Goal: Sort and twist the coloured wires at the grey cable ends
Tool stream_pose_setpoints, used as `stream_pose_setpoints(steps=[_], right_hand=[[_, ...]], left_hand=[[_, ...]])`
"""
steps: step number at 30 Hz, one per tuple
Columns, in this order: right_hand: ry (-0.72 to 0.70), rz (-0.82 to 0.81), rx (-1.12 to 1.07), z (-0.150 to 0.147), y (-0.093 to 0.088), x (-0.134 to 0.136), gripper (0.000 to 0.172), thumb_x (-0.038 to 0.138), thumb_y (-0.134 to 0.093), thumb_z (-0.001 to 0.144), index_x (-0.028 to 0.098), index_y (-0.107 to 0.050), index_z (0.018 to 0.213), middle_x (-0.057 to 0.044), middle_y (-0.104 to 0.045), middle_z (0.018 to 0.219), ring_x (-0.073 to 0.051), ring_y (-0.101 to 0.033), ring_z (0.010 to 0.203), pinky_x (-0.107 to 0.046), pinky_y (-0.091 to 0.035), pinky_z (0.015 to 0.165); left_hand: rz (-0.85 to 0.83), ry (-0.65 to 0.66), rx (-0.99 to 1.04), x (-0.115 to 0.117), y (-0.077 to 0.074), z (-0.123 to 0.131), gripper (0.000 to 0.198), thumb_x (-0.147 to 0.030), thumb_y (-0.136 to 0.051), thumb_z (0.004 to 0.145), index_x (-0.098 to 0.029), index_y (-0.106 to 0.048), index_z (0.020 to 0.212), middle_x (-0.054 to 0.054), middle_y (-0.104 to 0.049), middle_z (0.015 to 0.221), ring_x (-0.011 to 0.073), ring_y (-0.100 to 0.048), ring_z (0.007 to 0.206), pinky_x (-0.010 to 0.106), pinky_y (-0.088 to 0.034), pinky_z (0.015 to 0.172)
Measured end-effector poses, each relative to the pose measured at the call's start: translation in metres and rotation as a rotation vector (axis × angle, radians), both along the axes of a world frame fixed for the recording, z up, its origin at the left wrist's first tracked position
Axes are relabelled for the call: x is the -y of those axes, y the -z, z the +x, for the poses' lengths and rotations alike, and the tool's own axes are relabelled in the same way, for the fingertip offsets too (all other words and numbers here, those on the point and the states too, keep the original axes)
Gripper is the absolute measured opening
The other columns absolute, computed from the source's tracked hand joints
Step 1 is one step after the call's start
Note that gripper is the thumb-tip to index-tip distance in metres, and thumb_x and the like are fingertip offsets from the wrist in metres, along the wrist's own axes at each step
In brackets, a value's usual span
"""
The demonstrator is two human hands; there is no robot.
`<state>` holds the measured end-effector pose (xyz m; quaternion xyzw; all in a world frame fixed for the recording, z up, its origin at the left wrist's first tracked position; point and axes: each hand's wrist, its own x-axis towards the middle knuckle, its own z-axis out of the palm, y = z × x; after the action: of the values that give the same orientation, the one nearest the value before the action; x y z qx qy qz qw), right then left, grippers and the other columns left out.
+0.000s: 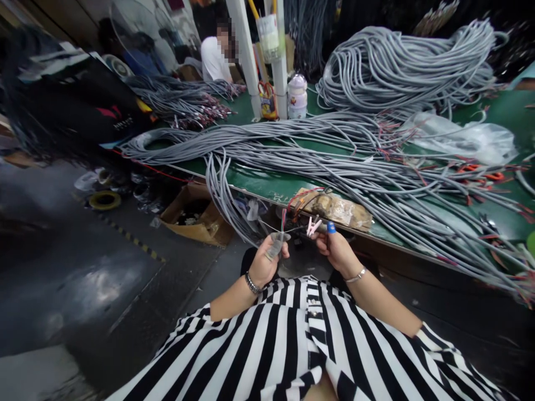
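My left hand (267, 260), with grey covering on its fingertips, is closed round the end of a grey cable, from which thin coloured wires (283, 218) stick up. To its right my right hand (335, 249) is closed on a dark, thin tool whose shape is hard to make out; a blue cover sits on the thumb. A pink clip (313, 226) is just beside the right fingers. Behind the hands, at the bench edge, lies a taped brown block (334, 208) with red and black wires on it.
Long grey cables (292, 153) cover the green bench (254, 181), with a large coil (401, 69) behind. A bottle (297, 97) stands by a white post. A cardboard box (196, 214) is on the floor at left. A person (215, 58) is in the background.
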<state>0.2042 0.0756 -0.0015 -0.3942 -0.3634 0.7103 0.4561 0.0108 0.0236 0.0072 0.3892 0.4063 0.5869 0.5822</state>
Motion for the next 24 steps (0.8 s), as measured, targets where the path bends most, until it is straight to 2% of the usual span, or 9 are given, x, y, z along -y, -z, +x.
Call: stream_pose_setpoints(steps=[4,7,10,12,17,21,24], right_hand=[[-0.053,0.086,0.023,-0.002,-0.004,0.001,0.055,0.072,-0.053,0.079,0.018,-0.063,0.085,-0.004,-0.062,0.076,-0.006,-0.027,0.046,-0.023,-0.012,0.040],[-0.047,0.112,0.062,-0.004,-0.008,0.000,0.051,0.069,-0.055,0.079,0.018,-0.063,0.085,0.000,-0.056,0.066,-0.007,-0.027,0.046,-0.023,-0.014,0.041],[-0.037,0.118,0.066,-0.007,-0.011,-0.002,0.048,0.066,-0.060,0.078,0.018,-0.062,0.080,0.005,-0.041,0.053,-0.007,-0.025,0.045,-0.022,-0.014,0.042],[-0.037,0.093,0.044,-0.009,-0.012,-0.005,0.050,0.068,-0.061,0.076,0.018,-0.060,0.077,0.007,-0.036,0.050,-0.006,-0.024,0.044,-0.022,-0.013,0.042],[-0.060,-0.021,-0.060,-0.016,-0.010,-0.012,0.057,0.073,-0.059,0.073,0.016,-0.062,0.076,0.005,-0.042,0.050,-0.005,-0.022,0.043,-0.021,-0.011,0.039],[-0.042,-0.097,-0.163,-0.021,-0.012,-0.016,0.055,0.070,-0.066,0.069,0.015,-0.064,0.076,0.002,-0.051,0.058,-0.004,-0.021,0.043,-0.020,-0.011,0.038],[0.020,-0.146,-0.227,-0.025,-0.014,-0.017,0.052,0.065,-0.075,0.064,0.015,-0.064,0.074,0.003,-0.051,0.058,-0.002,-0.019,0.043,-0.018,-0.011,0.037]], left_hand=[[0.154,0.066,-0.249,-0.002,0.003,-0.008,0.037,-0.052,-0.056,0.088,-0.017,-0.069,0.090,0.003,-0.062,0.068,0.0128,-0.055,0.063,0.029,-0.048,0.064],[0.358,0.081,-0.521,-0.005,-0.003,-0.014,0.026,-0.040,-0.060,0.089,-0.017,-0.072,0.083,0.005,-0.065,0.074,0.0136,-0.060,0.068,0.027,-0.049,0.065],[0.639,-0.004,-0.721,-0.010,-0.009,-0.017,0.014,-0.029,-0.067,0.084,-0.020,-0.073,0.093,0.006,-0.070,0.084,0.0151,-0.064,0.074,0.028,-0.052,0.068],[0.774,-0.094,-0.803,-0.013,-0.008,-0.015,0.019,-0.025,-0.071,0.080,-0.022,-0.073,0.099,0.006,-0.072,0.086,0.0163,-0.066,0.077,0.029,-0.054,0.071],[0.827,-0.201,-0.956,-0.018,0.002,-0.007,0.018,-0.024,-0.071,0.080,-0.023,-0.074,0.098,0.006,-0.073,0.084,0.0176,-0.068,0.077,0.032,-0.055,0.073],[0.850,-0.193,-1.060,-0.019,0.008,-0.002,0.016,-0.024,-0.067,0.083,-0.022,-0.073,0.097,0.006,-0.073,0.082,0.0181,-0.067,0.077,0.032,-0.056,0.072],[0.881,-0.184,-1.110,-0.019,0.010,0.002,0.015,-0.023,-0.065,0.084,-0.021,-0.073,0.096,0.007,-0.072,0.081,0.0176,-0.066,0.075,0.031,-0.056,0.070]])
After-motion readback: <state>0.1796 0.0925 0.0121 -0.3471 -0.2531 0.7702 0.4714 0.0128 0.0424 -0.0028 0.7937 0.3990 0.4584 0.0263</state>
